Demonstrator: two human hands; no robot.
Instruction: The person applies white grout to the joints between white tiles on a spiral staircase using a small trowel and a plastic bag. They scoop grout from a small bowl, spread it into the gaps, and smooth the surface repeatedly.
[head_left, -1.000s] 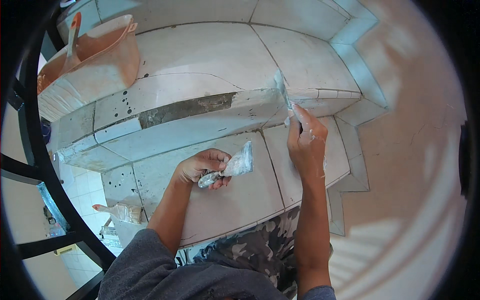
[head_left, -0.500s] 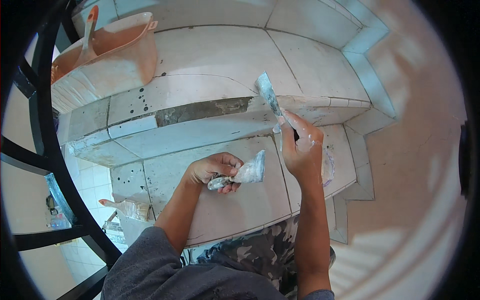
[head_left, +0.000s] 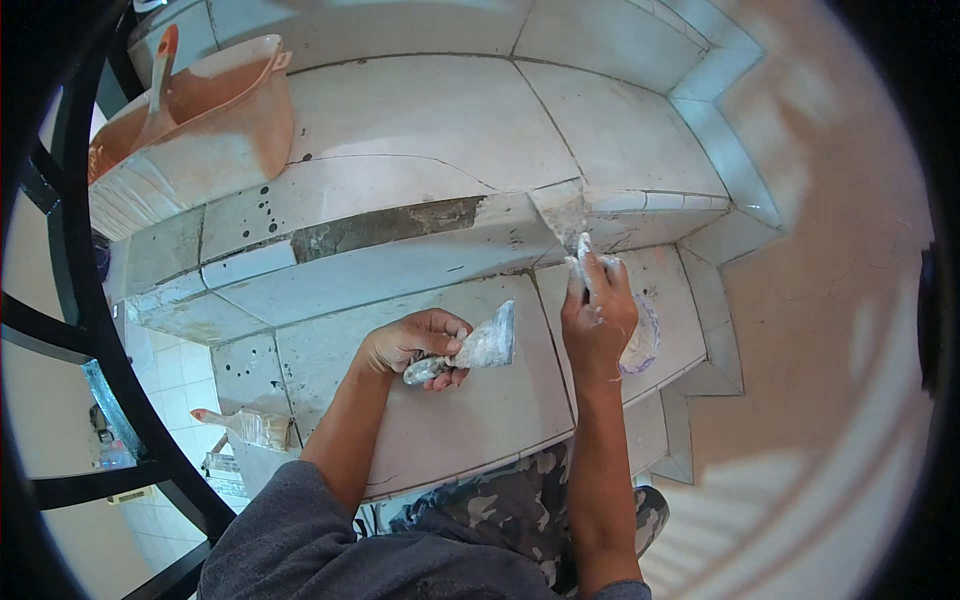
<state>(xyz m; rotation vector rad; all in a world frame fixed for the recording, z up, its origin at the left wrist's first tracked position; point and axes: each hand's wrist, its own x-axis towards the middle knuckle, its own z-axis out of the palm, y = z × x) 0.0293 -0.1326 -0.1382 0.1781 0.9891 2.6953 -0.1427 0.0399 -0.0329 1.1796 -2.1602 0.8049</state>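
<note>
My left hand (head_left: 420, 345) is closed round a plaster-smeared putty knife (head_left: 486, 336) held over the tiled lower step, its blade pointing up and right. My right hand (head_left: 598, 310) grips a second putty knife (head_left: 560, 214), whose white-smeared blade lies at the upper step's front edge, beside a patch of white filler (head_left: 505, 210). Left of that, the edge has a strip of bare grey cement (head_left: 380, 228). A round white container with a purple rim (head_left: 642, 350) sits on the lower step, partly behind my right hand.
An orange-stained tub (head_left: 230, 120) with a brush in it stands on the upper step at left. A paintbrush (head_left: 255, 428) lies on the lower step. A black metal railing (head_left: 75, 330) runs down the left; a beige wall (head_left: 820, 300) with tiled skirting borders the right.
My right hand has moved down and slightly left, and its blade has turned flatter at the step edge. The round container has come into sight behind it. My left hand keeps its grip.
</note>
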